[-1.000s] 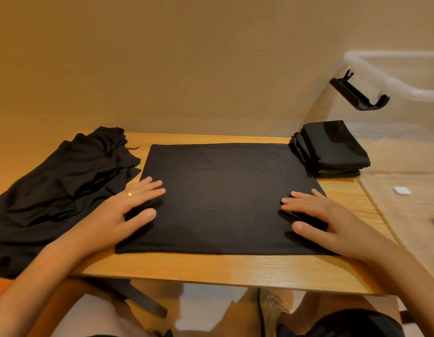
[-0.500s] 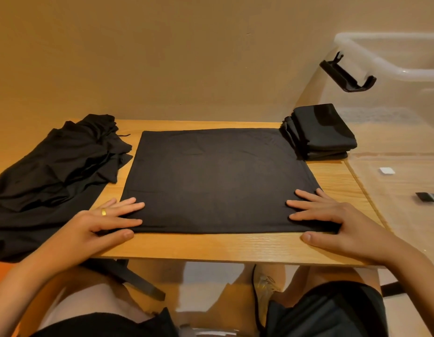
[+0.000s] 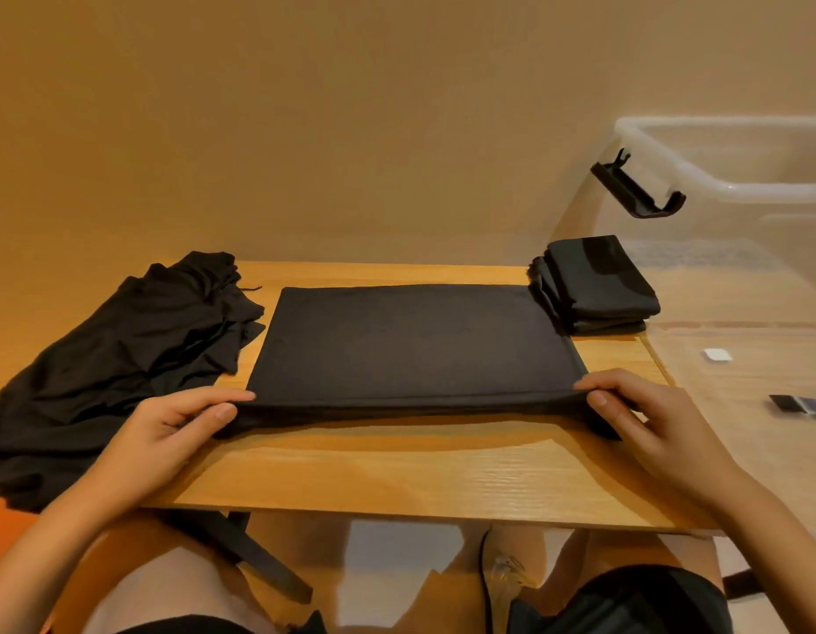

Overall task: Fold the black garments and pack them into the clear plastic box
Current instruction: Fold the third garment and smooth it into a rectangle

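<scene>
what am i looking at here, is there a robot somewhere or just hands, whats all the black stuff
No robot: a person works with bare hands, and every picture comes from one camera worn on their head, looking down. On the wooden table a black garment lies flat; the left hand and right hand each pinch a near corner, with that edge raised. A heap of unfolded garments lies to the left, a folded stack far right, by the clear plastic box with its black latch.

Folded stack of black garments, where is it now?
Head view: the folded stack sits at the table's far right corner, right of the flat garment, below the black latch of the clear plastic box; whether inside the box is unclear.
</scene>
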`<state>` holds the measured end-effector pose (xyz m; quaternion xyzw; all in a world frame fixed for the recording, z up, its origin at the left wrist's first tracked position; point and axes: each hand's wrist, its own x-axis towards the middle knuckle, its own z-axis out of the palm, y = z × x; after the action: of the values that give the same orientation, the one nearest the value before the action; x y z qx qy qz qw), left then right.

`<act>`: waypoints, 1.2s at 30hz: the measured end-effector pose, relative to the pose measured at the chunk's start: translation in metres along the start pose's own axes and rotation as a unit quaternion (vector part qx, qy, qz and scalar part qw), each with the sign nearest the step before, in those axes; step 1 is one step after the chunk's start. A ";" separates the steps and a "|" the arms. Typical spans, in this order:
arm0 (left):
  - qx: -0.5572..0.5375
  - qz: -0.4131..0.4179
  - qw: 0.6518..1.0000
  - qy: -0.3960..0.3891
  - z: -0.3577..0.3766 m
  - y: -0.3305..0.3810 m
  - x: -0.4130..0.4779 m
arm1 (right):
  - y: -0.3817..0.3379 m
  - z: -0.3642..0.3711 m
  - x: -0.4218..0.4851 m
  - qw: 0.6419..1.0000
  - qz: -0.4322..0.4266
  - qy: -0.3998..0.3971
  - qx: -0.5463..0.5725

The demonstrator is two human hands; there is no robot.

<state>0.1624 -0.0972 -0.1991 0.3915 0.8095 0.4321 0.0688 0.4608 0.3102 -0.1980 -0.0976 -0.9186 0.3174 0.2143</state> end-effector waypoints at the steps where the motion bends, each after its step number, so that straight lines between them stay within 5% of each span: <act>1: -0.015 0.001 1.000 0.024 -0.004 0.006 0.003 | -0.006 -0.003 0.006 1.000 0.000 0.015 0.017; 9: -0.296 0.036 0.947 0.121 -0.039 0.038 0.025 | -0.053 -0.033 0.053 0.982 -0.036 0.083 0.166; 13: -0.339 0.049 0.928 0.149 -0.056 0.048 0.038 | -0.067 -0.053 0.069 0.955 -0.043 0.050 0.289; 18: -0.271 -0.013 0.962 0.024 -0.057 0.035 0.072 | -0.043 -0.037 0.108 0.971 0.073 -0.001 0.227; 23: -0.010 -0.097 0.988 -0.119 -0.031 -0.007 0.113 | 0.006 0.003 0.143 0.978 0.164 -0.086 0.099; 30: 0.053 -0.095 0.990 -0.093 -0.003 -0.038 0.151 | 0.032 0.037 0.168 0.967 0.178 -0.179 0.044; 36: 0.049 -0.089 0.994 -0.037 0.005 -0.044 0.161 | 0.047 0.045 0.178 0.980 0.164 -0.112 0.006</act>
<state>0.0298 0.0036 -0.1987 0.3366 0.8581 0.3695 0.1178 0.2838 0.3786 -0.2002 -0.2095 -0.9065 0.3624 0.0554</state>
